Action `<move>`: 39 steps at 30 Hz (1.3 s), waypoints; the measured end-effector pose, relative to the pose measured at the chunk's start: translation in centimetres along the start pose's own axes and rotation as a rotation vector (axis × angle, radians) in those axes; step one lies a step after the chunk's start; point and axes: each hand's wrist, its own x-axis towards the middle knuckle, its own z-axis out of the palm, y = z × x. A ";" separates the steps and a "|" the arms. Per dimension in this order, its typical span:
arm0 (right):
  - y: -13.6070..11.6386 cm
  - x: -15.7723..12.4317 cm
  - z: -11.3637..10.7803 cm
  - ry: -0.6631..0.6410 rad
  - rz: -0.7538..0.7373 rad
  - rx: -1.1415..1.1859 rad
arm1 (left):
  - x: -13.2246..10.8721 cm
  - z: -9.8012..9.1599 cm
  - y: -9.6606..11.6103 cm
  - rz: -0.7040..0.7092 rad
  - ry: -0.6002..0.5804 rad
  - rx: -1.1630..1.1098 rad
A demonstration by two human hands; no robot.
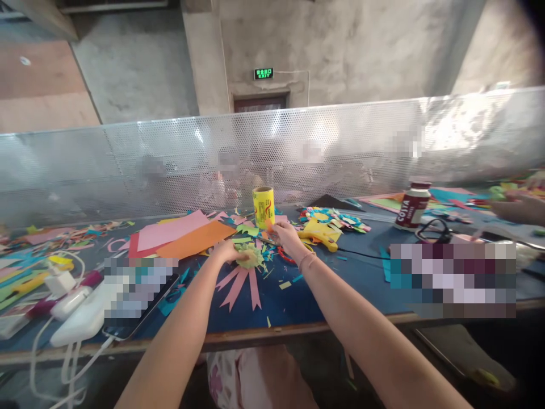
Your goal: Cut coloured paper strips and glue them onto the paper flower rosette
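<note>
My left hand (229, 251) is closed on the edge of a light green paper rosette (250, 257). Pink paper strips (242, 288) with notched ends fan out below the rosette, over the blue tabletop (298, 309). Just right of it, my right hand (284, 234) is closed in a pinch; something small and orange shows at its fingertips, too small to name. A yellow cardboard tube (264, 208) stands upright behind my hands. Red-handled scissors (286, 255) lie beside my right wrist, partly hidden by it.
Pink and orange sheets (196, 238) lie left of my hands. A yellow glue gun (319, 236) with a black cord lies right. Farther out are a brown-labelled bottle (412, 205), a phone (142, 309), a white power bank (87, 312) and another person's hand (522, 207).
</note>
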 end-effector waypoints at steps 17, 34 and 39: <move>-1.7 0.1 -1.8 -0.048 -0.251 -0.364 | -1.7 -1.5 2.9 0.300 0.150 -0.568; -1.0 -1.0 -0.6 -0.319 0.056 -0.180 | -1.4 -1.0 2.4 0.290 0.128 -0.658; -1.4 -1.3 -0.5 -0.351 0.117 -0.080 | -1.3 -0.9 2.4 0.267 0.132 -0.647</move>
